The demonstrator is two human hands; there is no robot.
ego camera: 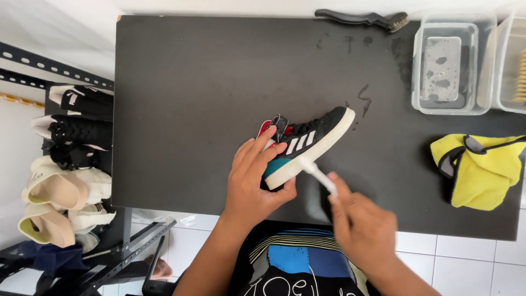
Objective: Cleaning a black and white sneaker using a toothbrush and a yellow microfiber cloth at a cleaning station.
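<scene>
A black sneaker point(315, 136) with white stripes, a white sole and a teal and red heel lies on its side on the dark table point(192, 93). My left hand point(255, 178) grips its heel end, fingers over the collar and thumb under the sole. My right hand point(361, 225) holds a small white brush point(318, 174), whose head touches the white sole edge near the middle of the shoe.
A yellow cloth point(482, 170) lies at the right. Two clear plastic tubs point(449, 63) stand at the back right, one holding water. A black-handled brush point(364, 19) lies at the table's far edge. Several shoes point(71, 164) sit on a rack to the left.
</scene>
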